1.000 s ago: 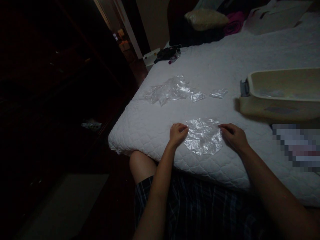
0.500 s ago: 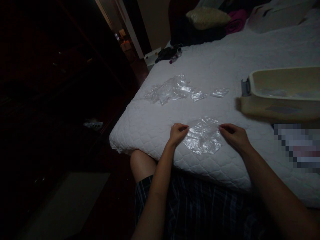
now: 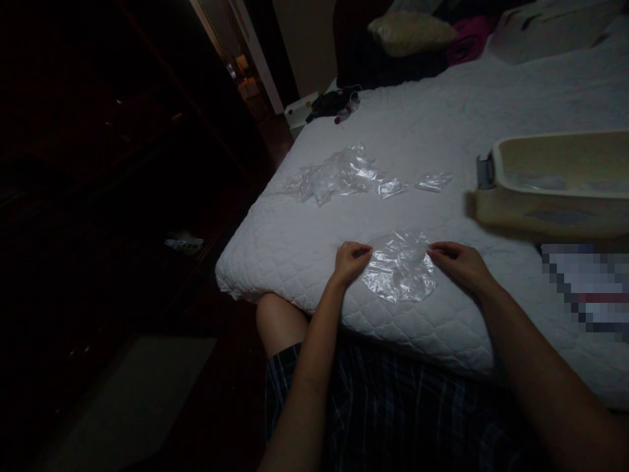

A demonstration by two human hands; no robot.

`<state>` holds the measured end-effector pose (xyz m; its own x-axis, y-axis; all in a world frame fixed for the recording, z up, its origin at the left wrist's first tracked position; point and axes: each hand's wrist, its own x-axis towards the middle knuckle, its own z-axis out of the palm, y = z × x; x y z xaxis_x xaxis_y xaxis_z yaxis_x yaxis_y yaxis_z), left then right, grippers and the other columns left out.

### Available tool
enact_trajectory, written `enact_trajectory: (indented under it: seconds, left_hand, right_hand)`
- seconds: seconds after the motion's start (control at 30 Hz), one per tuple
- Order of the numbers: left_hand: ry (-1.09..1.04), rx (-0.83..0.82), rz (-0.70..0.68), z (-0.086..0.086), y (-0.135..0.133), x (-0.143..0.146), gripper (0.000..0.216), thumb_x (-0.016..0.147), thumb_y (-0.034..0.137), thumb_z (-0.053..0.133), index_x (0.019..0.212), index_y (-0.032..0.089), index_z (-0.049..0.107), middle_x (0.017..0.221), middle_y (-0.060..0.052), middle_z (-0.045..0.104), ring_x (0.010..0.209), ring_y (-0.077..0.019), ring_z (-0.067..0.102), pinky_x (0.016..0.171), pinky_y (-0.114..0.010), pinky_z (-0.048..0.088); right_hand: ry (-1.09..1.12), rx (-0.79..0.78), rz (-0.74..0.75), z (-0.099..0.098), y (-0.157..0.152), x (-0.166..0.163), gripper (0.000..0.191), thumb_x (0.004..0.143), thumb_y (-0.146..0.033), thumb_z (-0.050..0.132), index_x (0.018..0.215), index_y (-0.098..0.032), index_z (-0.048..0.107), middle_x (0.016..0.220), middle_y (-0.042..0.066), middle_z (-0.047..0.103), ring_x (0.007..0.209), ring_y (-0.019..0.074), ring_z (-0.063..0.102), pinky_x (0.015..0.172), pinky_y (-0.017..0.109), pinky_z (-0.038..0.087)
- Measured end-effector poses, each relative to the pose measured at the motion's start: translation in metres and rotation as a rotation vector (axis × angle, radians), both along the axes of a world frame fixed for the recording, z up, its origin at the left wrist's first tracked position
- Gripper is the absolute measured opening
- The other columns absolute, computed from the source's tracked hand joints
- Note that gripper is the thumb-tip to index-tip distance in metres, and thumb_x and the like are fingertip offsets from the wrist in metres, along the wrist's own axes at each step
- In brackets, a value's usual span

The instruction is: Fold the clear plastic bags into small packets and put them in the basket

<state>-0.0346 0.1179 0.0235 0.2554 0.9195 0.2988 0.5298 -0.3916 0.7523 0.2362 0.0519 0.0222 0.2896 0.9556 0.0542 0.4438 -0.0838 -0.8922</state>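
Note:
A crinkled clear plastic bag (image 3: pixel 399 269) lies spread on the white quilted bed (image 3: pixel 295 262) in front of me. My left hand (image 3: pixel 352 261) pinches its left edge between thumb and fingers. At the opposite upper edge, my right hand (image 3: pixel 458 262) pinches the plastic in the same way. Beyond my hands lies a loose heap of clear plastic bags (image 3: pixel 339 174). Two small folded bags (image 3: pixel 432 181) (image 3: pixel 392 189) rest at the right of that heap.
A cream plastic bin (image 3: pixel 550 213) with a grey latch stands at the right, some clear plastic inside. Behind are a pillow (image 3: pixel 413 34), a magenta cloth (image 3: pixel 469 39), a white box (image 3: pixel 550 33) and a bottle (image 3: pixel 346 113). The bed's left edge drops to a dark floor.
My right hand has shifted very slightly left along the bag's edge. Both hands keep their pinch, and the bag lies almost as before.

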Motion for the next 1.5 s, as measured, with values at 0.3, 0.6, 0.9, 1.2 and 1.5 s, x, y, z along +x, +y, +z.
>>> enact_trajectory:
  seconds: [0.3, 0.6, 0.9, 1.2, 1.5]
  left_hand:
    - [-0.005, 0.034, -0.016, -0.001, 0.000, 0.000, 0.009, 0.076, 0.020, 0.074, 0.084, 0.022, 0.075, 0.083, -0.003, 0.073, 0.087, -0.0194, 0.063, 0.087, -0.035, 0.048]
    - [-0.028, 0.002, -0.003, -0.003, 0.001, 0.000, 0.011, 0.074, 0.016, 0.073, 0.082, 0.023, 0.075, 0.083, -0.002, 0.071, 0.085, -0.0176, 0.063, 0.084, -0.033, 0.049]
    - [-0.090, -0.004, 0.014, -0.004, 0.002, 0.000, 0.011, 0.072, 0.012, 0.071, 0.076, 0.022, 0.073, 0.079, -0.001, 0.070, 0.084, -0.0164, 0.062, 0.084, -0.031, 0.049]
    - [-0.169, -0.025, -0.003, -0.005, 0.002, -0.002, 0.010, 0.072, 0.013, 0.071, 0.077, 0.021, 0.073, 0.081, -0.002, 0.070, 0.084, -0.0160, 0.062, 0.083, -0.030, 0.049]
    - [-0.181, -0.065, -0.003, 0.001, -0.002, -0.001, 0.019, 0.074, 0.005, 0.064, 0.080, 0.021, 0.073, 0.085, -0.002, 0.071, 0.089, -0.0160, 0.063, 0.086, -0.031, 0.049]
  right_hand:
    - [-0.147, 0.018, -0.051, -0.010, 0.001, -0.002, 0.036, 0.069, -0.049, 0.067, 0.089, -0.020, 0.072, 0.078, 0.005, 0.071, 0.068, 0.0204, 0.064, 0.064, 0.035, 0.049]
    - [-0.136, 0.051, -0.098, -0.004, -0.003, -0.005, 0.029, 0.068, -0.048, 0.067, 0.080, -0.021, 0.070, 0.074, 0.003, 0.069, 0.068, 0.0200, 0.062, 0.067, 0.035, 0.049]
    - [-0.030, 0.092, -0.106, 0.000, -0.004, -0.005, 0.028, 0.065, -0.047, 0.069, 0.077, -0.022, 0.067, 0.073, 0.004, 0.069, 0.068, 0.0204, 0.063, 0.067, 0.036, 0.050]
    - [0.011, 0.133, -0.106, 0.001, -0.006, -0.006, 0.026, 0.064, -0.046, 0.071, 0.076, -0.023, 0.066, 0.074, 0.004, 0.069, 0.071, 0.0222, 0.065, 0.072, 0.039, 0.053]
    - [-0.016, 0.111, -0.110, 0.005, -0.008, -0.008, 0.023, 0.065, -0.044, 0.069, 0.074, -0.023, 0.066, 0.074, 0.003, 0.069, 0.071, 0.0220, 0.065, 0.073, 0.040, 0.054]
